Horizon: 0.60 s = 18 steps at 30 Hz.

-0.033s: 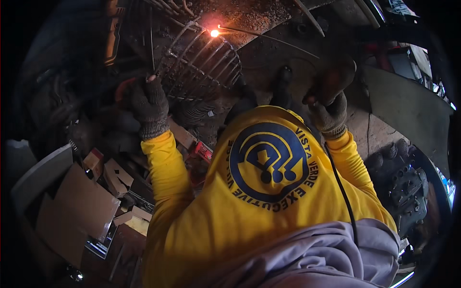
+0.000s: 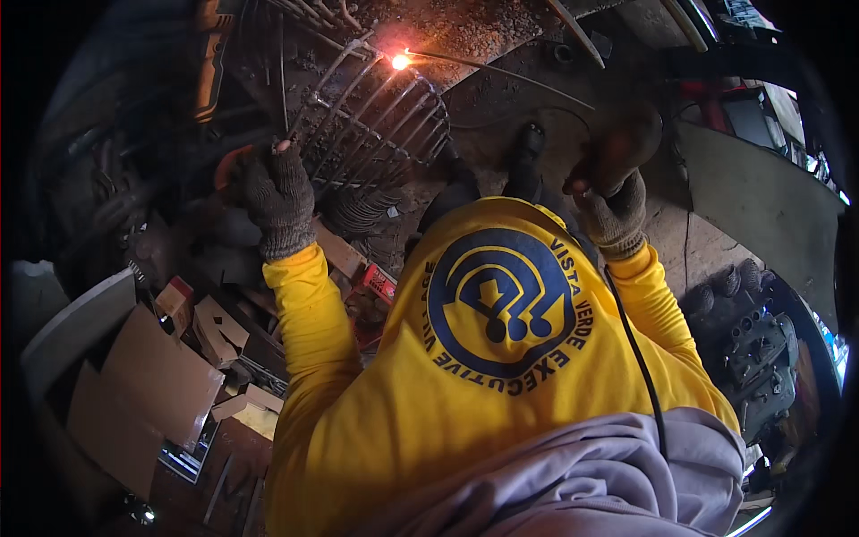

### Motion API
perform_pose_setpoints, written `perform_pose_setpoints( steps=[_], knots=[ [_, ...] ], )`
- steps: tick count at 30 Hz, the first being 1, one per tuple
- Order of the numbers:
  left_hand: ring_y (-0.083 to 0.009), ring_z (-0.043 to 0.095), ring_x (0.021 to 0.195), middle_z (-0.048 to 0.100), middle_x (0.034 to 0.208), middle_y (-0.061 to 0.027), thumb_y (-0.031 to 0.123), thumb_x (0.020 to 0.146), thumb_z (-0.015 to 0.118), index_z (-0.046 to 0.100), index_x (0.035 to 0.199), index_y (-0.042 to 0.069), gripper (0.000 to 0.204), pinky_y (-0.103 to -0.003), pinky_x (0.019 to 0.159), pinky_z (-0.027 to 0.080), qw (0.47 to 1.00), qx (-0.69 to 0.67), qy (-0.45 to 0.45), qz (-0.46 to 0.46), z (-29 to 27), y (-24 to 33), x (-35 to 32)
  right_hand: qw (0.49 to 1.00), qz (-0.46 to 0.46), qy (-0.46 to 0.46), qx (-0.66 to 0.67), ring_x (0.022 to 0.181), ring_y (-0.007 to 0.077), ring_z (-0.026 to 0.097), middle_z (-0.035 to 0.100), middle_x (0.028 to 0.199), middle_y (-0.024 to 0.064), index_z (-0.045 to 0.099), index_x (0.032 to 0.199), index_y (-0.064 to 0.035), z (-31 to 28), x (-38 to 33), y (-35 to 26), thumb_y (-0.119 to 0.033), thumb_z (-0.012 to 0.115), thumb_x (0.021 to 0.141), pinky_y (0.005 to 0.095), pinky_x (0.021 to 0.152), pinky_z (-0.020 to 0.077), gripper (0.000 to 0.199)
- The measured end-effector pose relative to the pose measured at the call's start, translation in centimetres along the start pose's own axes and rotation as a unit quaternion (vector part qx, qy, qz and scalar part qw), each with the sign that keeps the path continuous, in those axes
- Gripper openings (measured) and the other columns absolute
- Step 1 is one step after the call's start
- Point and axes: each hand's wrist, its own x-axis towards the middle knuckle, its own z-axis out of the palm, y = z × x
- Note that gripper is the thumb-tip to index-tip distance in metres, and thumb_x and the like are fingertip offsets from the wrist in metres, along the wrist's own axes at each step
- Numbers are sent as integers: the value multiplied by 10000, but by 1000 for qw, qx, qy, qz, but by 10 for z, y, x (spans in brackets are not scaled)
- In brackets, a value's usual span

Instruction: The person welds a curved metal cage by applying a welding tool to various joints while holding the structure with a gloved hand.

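My left hand, in a grey knit glove with a bare fingertip showing, is closed on a thin rod that points away from me. My right hand, gloved alike, closes round a dark brown rounded thing whose kind I cannot make out. A slim metal tube runs from near that thing toward a bright orange glow. This glow sits at the far edge of a curved grille of metal bars, which lies between my hands, beyond my feet. Neither hand touches the grille.
Coiled wire lies on the floor before the grille. Cardboard and a red box are at left. A yellow-and-black tool stands far left. A metal machine part sits at right, and a black cable crosses my side.
The surroundings look somewhat brighter. Both hands, the grille and the glowing spot keep their places.
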Motion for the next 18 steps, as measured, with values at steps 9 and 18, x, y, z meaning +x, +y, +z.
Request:
perform_pose_setpoints(
  steps=[9, 18],
  knots=[
    [-348, 546, 771, 630, 770, -134, 339, 925, 549, 649, 838, 58, 311, -434, 686, 403, 992, -19, -80, -98, -8, 11, 7, 998, 31, -2, -52, 782, 148, 635, 669, 862, 65, 552, 1175, 21, 7, 4, -8, -139, 774, 735, 275, 751, 486, 518],
    [-377, 553, 723, 623, 758, -172, 402, 936, 514, 658, 861, 30, 407, -439, 655, 405, 985, -61, -77, -144, -6, 19, 9, 997, 39, -18, -72, 770, 149, 635, 675, 858, 82, 564, 1134, 39, 14, 9, -7, -148, 750, 748, 282, 751, 490, 467]
  ],
)
